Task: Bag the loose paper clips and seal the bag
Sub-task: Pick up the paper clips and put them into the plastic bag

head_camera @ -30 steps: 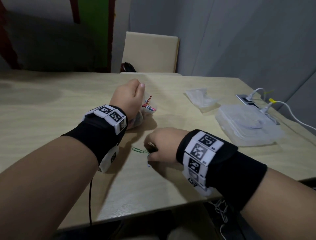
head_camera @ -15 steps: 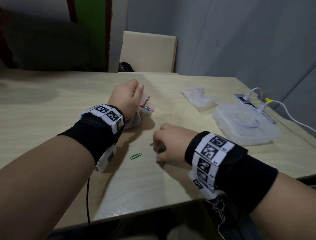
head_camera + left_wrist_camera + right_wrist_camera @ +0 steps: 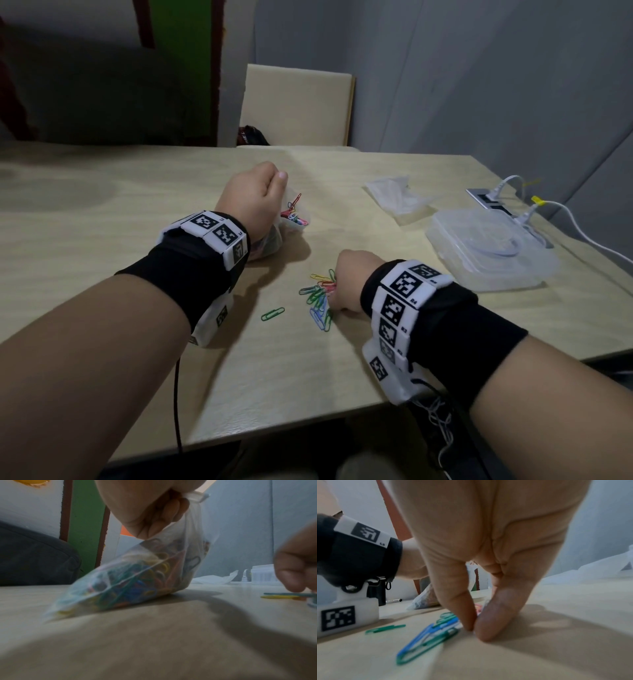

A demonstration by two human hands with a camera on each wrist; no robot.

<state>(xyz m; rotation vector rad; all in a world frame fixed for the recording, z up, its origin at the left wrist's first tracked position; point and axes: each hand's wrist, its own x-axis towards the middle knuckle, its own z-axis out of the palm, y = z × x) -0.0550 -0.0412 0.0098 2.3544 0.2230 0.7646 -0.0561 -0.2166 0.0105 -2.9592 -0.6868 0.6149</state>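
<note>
A clear plastic bag (image 3: 294, 219) part-filled with coloured paper clips rests slanted on the wooden table (image 3: 102, 240). My left hand (image 3: 253, 202) grips its gathered top. In the left wrist view the bag (image 3: 133, 577) sags below the curled fingers (image 3: 161, 509). To the right and nearer to me, a bunch of loose paper clips (image 3: 318, 298) fans out on the table from my right hand (image 3: 346, 284). In the right wrist view the right hand (image 3: 473, 627) pinches the clips' ends (image 3: 428, 635) between thumb and finger. One green clip (image 3: 273, 313) lies apart to the left.
A crumpled clear bag (image 3: 394, 198) and a shallow clear plastic box (image 3: 486, 253) lie to the right. Behind the box is a table socket with white cables (image 3: 493, 205). A chair back (image 3: 298, 102) stands beyond the table. The front edge is close below my wrists.
My right hand has shifted right along the table, and a bunch of clips now fans out from its fingertips. The left hand has kept its grip on the bag.
</note>
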